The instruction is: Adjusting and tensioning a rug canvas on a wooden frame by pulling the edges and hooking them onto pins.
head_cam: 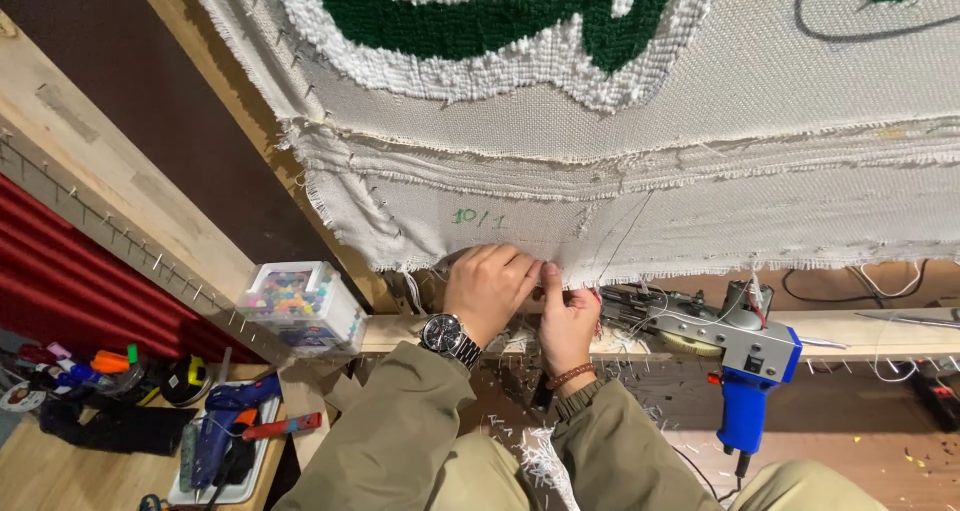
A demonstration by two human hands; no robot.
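A cream tufting cloth (700, 151) with green and white pile is stretched on a wooden frame (200, 71). Its frayed lower edge hangs near the bottom beam (860, 331). My left hand (488, 286), with a wristwatch, pinches that edge with curled fingers. My right hand (568, 316), with a bead bracelet, grips the same edge right beside it, thumb up. What lies between the fingers is hidden. A blue and grey tufting gun (745, 361) rests on the beam just right of my right hand.
A clear box of coloured beads (300, 306) sits on the beam at left. Below it a tray (240, 486) holds a blue glue gun (225, 426). Markers and tape lie at far left. White yarn scraps (545, 461) litter the floor. Nails line the slanted frame rail.
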